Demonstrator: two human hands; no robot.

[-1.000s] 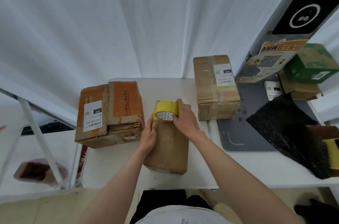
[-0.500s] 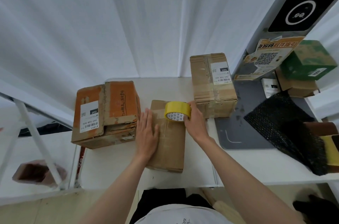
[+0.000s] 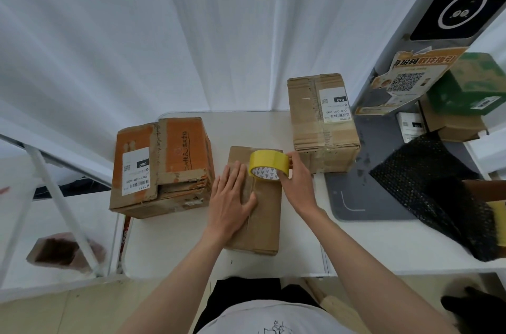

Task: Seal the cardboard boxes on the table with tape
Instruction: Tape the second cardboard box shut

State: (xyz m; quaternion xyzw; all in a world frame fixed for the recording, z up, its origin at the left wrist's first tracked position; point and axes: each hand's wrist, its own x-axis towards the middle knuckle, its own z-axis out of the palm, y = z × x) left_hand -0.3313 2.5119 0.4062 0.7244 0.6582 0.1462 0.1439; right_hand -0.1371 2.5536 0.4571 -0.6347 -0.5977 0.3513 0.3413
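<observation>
A plain brown cardboard box (image 3: 264, 227) lies lengthwise in the middle of the white table (image 3: 175, 246). My left hand (image 3: 231, 201) presses flat on the box's top, fingers straight. My right hand (image 3: 297, 181) grips a yellow tape roll (image 3: 269, 164) held on edge over the far half of the box, near its right side. An orange-printed box (image 3: 164, 164) with a white label sits to the left. A taller brown labelled box (image 3: 321, 123) stands at the back right.
A grey mat (image 3: 364, 169) lies right of the boxes, with black bubble wrap (image 3: 438, 188) on it. Behind are a green box (image 3: 471, 87), an orange QR-code sign (image 3: 405, 79) and a black device (image 3: 462, 2). White curtains hang behind. The table's left edge drops to a metal frame (image 3: 60, 196).
My right hand carried the tape roll from the box's far middle to its right side. My left hand slid from the box's left edge onto its top and flattened.
</observation>
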